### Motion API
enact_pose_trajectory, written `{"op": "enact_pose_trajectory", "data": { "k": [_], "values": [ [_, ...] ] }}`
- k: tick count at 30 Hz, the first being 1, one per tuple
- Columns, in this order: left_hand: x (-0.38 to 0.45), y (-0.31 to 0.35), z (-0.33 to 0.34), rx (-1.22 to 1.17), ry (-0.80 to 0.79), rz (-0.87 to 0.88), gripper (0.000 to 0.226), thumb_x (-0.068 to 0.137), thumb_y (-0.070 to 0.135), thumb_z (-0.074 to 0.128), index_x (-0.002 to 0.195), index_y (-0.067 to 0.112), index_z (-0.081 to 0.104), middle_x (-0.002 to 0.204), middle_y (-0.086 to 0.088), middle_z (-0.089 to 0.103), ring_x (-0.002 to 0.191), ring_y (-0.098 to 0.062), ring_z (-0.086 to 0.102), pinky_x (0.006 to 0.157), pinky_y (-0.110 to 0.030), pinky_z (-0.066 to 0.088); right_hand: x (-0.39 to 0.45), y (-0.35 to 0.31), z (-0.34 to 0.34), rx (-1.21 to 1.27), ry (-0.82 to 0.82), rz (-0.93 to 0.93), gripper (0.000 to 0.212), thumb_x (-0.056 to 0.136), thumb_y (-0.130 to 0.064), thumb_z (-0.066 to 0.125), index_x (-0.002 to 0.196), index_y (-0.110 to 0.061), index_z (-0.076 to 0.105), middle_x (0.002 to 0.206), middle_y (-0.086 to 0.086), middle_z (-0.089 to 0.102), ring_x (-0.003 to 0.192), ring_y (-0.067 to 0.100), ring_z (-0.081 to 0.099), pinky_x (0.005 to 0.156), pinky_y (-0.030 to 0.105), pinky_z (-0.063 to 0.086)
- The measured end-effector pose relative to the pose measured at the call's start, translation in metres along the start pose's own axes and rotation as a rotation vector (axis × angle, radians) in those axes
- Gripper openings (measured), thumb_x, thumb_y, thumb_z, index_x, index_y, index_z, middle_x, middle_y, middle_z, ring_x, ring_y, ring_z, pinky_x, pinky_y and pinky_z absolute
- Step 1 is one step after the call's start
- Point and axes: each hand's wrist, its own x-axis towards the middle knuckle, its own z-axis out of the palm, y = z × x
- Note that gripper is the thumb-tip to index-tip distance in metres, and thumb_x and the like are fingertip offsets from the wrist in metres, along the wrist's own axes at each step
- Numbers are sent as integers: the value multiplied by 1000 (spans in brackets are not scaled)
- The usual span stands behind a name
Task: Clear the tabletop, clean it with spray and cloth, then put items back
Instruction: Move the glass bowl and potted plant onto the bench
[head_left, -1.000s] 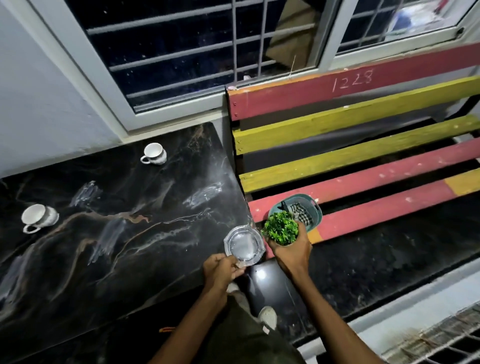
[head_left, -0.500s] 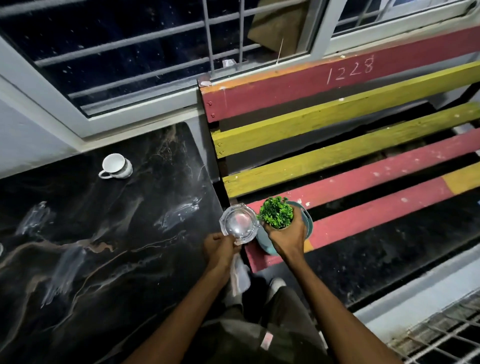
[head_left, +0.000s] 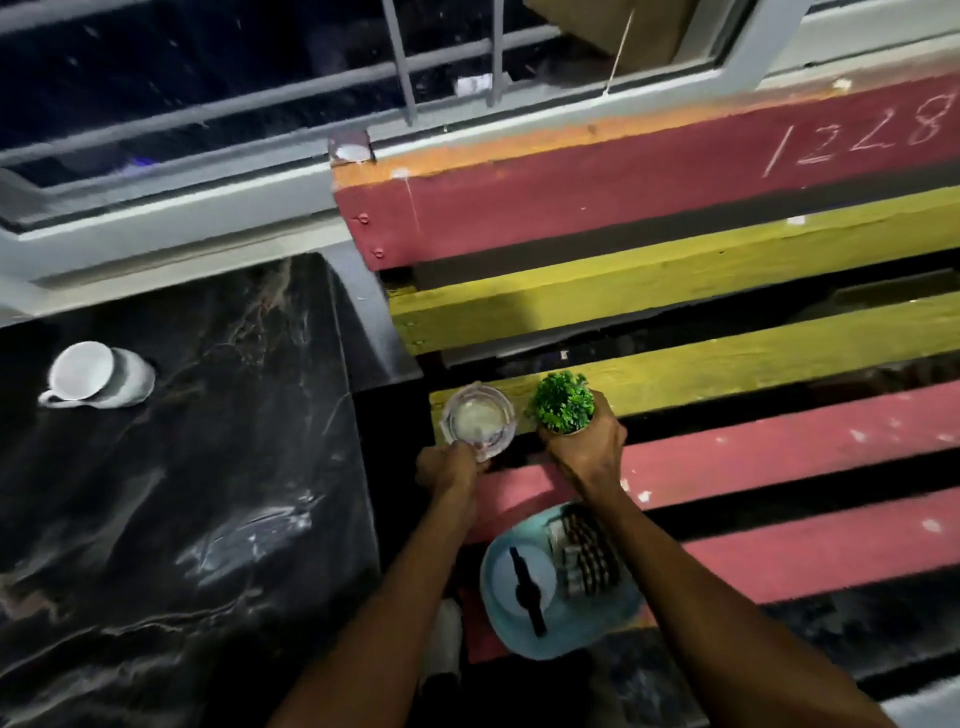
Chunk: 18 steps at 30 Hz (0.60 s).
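Note:
My left hand pinches the near rim of a clear glass ashtray, which sits over the left end of a yellow bench slat. My right hand grips a small pot with a green plant just to the right of it, at the same slat. The black marble tabletop lies to the left, streaked with light smears. A white cup stands on it at the far left.
The red and yellow slatted bench fills the right side, under a barred window. A blue tray with a dark tool and a patterned item lies on the near red slat under my right forearm.
Both hands have carried the ashtray and the plant away from the table edge, farther onto the bench's yellow slat. The view has swung right, and the second cup has left the frame.

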Motion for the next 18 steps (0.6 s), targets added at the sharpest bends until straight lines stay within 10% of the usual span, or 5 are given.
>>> {"op": "enact_pose_trajectory", "data": {
  "k": [8, 11, 18],
  "values": [
    [74, -35, 54, -145, 89, -113, 24, 86, -12, 55, 109, -10, 62, 100, -22, 65, 81, -33, 71, 38, -25, 53, 62, 57, 60, 35, 60, 71, 66, 63, -34, 92, 118, -13, 62, 104, 15, 72, 104, 35, 64, 76, 25, 41],
    [92, -44, 64, -218, 113, -129, 25, 84, -17, 57, 108, -12, 62, 99, -21, 61, 58, -20, 67, 38, -19, 52, 66, 72, 75, 69, 72, 92, 63, 65, -31, 90, 119, -14, 62, 106, 13, 71, 105, 34, 64, 86, 34, 52],
    [115, -51, 70, -255, 147, -74, 18, 80, -19, 58, 91, -5, 61, 101, -21, 63, 86, -34, 67, 39, -23, 55, 65, 64, 97, 90, 132, 22, 65, 65, -22, 86, 123, -7, 59, 112, 12, 64, 105, 32, 61, 88, 33, 47]
  ]
}}
